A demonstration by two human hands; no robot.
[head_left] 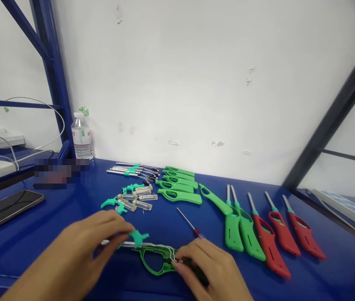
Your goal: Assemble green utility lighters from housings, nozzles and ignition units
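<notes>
My left hand (99,238) is closed, its thumb and forefinger pinching a small teal plastic piece (138,238). Just behind those fingertips runs a shiny metal lighter tube (129,244). The tube meets a green lighter half-shell (152,271), which lies with its inner side up on the table. Thin white wires (161,246) pass from the tube along the shell. My right hand (211,267) is curled over the shell's handle end, with thumb and forefinger at the wires. The handle is mostly hidden beneath that hand.
A screwdriver (187,221) lies beyond my right hand. Farther back are green half-shells (180,197), tube assemblies (124,172), clear fuel tanks (143,205) and teal parts (110,202). Green lighters (234,234) and red lighters (274,246) lie right; a phone (8,209) and bottle (82,140) left.
</notes>
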